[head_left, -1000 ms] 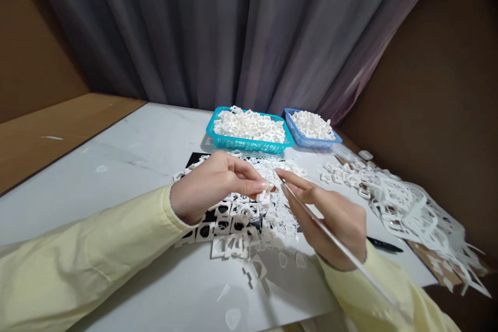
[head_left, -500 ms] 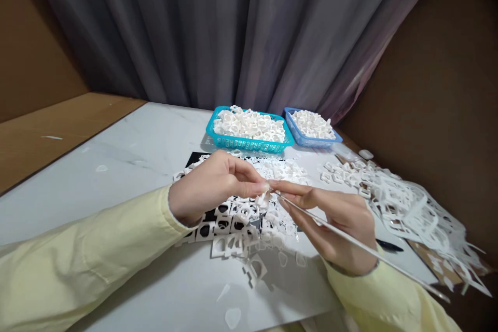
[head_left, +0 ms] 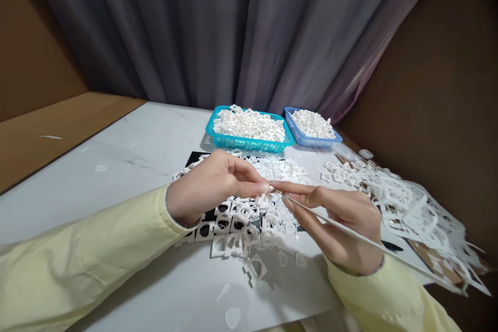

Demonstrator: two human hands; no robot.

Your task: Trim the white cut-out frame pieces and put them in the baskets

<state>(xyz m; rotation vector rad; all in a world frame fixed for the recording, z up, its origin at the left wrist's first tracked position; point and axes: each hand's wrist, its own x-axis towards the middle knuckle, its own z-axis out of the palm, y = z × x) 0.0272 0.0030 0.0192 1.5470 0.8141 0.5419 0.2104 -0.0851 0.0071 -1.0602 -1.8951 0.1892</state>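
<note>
Above the middle of the table, my left hand (head_left: 213,184) pinches a small white piece (head_left: 264,198) between thumb and fingertips. My right hand (head_left: 338,223) is closed on a long thin white rod (head_left: 350,233), whose near end runs back over the right sleeve. The rod's tip meets the white piece at my left fingertips; the exact contact is too small to make out. Below both hands lies a spread of white cut-out pieces (head_left: 223,224), partly on a black mat (head_left: 192,158).
Behind the hands stand a teal basket (head_left: 249,144) and a blue basket (head_left: 317,141), both heaped with white pieces. A tangle of white strips (head_left: 420,212) lies at the right, near a black pointed object (head_left: 392,246). A grey curtain (head_left: 218,31) hangs behind.
My right hand has shifted slightly to the right, and the rod's near end has moved right with it. My left hand stays almost in place, still holding the white piece.
</note>
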